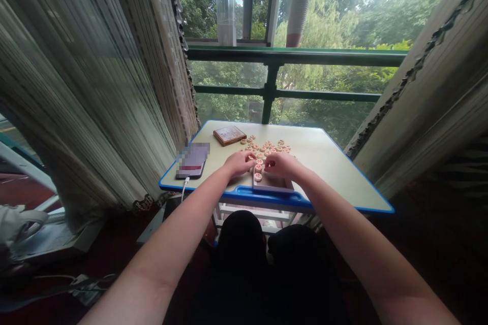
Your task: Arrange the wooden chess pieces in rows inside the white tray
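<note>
Bare forearms point(175, 241) end in left grip point(239, 163) and right grip point(285, 165), whether grasping I cannot tell, round pieces point(258, 167) lying between them.

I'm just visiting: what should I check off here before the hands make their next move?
1. Tray on the table: ok, near the front edge.
2. Round pieces inside the tray lying flat: ok, along its left side.
3. Left hand free of pieces: cannot tell, fingertips unclear.
4. Right hand free of pieces: cannot tell, curled fingers hide it.
5. Phone apart from both hands: ok.
6. White cable clear of the table edge: not ok, hangs over it.
</note>
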`<state>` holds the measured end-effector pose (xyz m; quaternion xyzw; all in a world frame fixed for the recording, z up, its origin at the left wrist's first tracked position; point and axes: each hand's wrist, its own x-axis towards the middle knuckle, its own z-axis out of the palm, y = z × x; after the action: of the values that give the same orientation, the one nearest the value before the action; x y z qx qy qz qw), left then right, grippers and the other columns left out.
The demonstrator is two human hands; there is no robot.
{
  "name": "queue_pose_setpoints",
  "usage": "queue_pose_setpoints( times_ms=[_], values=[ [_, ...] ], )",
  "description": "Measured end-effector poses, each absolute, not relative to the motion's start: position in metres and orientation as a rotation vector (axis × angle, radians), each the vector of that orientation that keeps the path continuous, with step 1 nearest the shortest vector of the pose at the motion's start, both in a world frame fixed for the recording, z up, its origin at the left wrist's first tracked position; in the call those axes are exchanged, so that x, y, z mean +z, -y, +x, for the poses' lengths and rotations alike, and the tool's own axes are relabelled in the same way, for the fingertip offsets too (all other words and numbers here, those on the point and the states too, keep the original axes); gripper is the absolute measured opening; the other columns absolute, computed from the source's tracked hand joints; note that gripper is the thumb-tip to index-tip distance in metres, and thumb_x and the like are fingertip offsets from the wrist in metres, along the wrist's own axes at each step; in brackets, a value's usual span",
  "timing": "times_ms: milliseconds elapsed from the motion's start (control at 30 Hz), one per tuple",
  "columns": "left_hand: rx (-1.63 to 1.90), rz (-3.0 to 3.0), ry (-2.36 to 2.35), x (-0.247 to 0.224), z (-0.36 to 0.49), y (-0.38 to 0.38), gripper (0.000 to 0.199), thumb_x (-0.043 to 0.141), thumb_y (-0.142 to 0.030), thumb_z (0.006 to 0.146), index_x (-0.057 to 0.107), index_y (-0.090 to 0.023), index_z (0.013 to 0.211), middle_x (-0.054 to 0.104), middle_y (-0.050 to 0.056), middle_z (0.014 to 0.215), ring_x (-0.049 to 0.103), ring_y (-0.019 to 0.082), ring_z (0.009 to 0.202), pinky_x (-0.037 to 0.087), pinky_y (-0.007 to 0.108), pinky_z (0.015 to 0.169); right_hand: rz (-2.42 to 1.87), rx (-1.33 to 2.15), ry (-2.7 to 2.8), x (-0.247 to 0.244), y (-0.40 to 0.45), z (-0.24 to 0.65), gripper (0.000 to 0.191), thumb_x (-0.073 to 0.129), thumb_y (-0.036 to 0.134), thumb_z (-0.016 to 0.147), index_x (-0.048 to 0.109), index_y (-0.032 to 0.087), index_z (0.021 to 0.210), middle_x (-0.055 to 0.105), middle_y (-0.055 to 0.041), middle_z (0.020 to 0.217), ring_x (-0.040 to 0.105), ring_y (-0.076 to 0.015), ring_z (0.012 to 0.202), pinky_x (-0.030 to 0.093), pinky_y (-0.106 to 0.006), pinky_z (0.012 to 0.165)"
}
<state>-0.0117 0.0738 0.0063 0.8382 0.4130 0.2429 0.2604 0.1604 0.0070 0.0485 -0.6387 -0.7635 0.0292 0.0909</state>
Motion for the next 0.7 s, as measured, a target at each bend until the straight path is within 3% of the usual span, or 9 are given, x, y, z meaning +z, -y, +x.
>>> queue_pose_setpoints(
  times_ms=[267,700],
  values=[
    [0.669,2.260,-1.106,0.003,-0.011,-0.078,0.026,0.048,-0.035,0.076,0.064,-0.023,0.093,0.061,-0.003,0.057,0.058,0.016,0.061,0.043,0.025,0.061,-1.899,0.080,2.197,0.046,-0.019,0.160,0.017,0.058,0.030,0.077,0.070,0.023,0.087,0.069,-0.0025,0.080,0.057,-0.0138,0.067,0.037,-0.022,0.058],
    [0.634,2.251,-1.170,0.009,-0.010,-0.076,0.028,0.048,-0.027,0.075,0.066,-0.022,0.095,0.062,-0.002,0.059,0.058,0.016,0.063,0.043,0.025,0.062,-1.813,0.121,2.134,0.050,-0.026,0.173,0.017,0.060,0.019,0.071,0.071,0.020,0.084,0.067,-0.0018,0.072,0.055,-0.0118,0.061,0.038,-0.021,0.058]
  ],
)
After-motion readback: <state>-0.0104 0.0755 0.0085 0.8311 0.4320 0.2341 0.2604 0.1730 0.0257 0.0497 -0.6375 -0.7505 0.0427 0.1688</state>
